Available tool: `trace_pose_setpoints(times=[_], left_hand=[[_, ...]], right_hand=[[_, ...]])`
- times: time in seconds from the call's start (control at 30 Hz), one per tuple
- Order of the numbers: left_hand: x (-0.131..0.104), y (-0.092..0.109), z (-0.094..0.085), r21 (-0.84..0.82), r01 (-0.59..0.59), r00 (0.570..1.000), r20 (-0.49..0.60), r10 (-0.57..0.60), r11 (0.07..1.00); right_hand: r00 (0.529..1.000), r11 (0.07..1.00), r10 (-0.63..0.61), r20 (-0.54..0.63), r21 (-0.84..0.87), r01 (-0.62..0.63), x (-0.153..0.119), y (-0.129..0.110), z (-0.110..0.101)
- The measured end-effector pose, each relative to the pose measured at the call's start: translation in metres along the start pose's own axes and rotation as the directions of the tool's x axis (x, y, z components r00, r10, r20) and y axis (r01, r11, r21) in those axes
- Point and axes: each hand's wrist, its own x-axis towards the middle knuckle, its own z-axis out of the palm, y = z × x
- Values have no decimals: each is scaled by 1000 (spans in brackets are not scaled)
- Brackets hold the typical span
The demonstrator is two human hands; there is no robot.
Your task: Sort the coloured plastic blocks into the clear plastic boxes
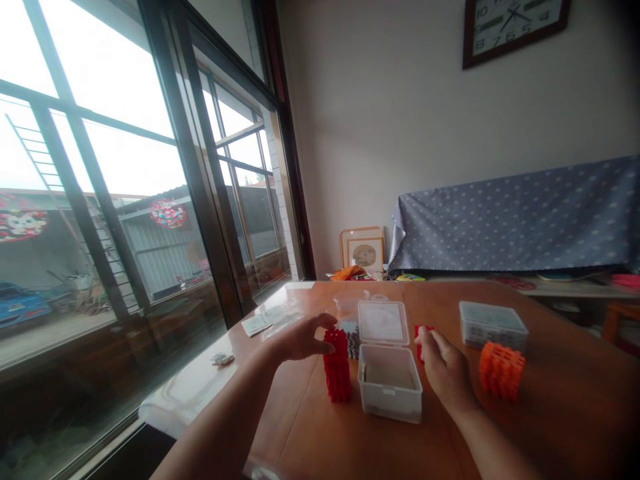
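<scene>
My left hand (pixel 306 339) is at the top of a tall red stack of notched pieces (pixel 338 373), its thumb and fingers closed around the upper end. Fingers bent, my right hand (pixel 440 363) grips a small red piece (pixel 419 341) to the right of the open clear box. That clear plastic box (pixel 391 400) stands between my hands with its lid (pixel 383 323) tipped back; something thin lies inside. Behind the red stack is a grey stack (pixel 352 339). An orange stack (pixel 501 371) sits right of my right hand.
A closed clear box (pixel 493 325) lies at the right on the wooden table (pixel 310 440). Papers (pixel 261 323) and a small grey-white bundle (pixel 222 359) lie at the left by the window. Another clear container (pixel 350 299) is at the back.
</scene>
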Motion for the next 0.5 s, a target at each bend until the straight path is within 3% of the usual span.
trace_pose_setpoints(times=[0.1,0.23,0.37,0.5], left_hand=[[0,7,-4,38,-44,998,-49,46,998],[3,37,3,164,-79,993,-71,91,983],[14,79,32,269,-180,983,11,184,946],[31,103,69,373,-216,974,151,170,903]], right_hand=[[1000,1000,13,-23,25,-12,2,0,1],[997,994,56,-58,99,-50,3,-2,1],[995,986,86,-49,148,-78,3,-9,0],[992,979,110,-53,176,-100,2,-13,-2]])
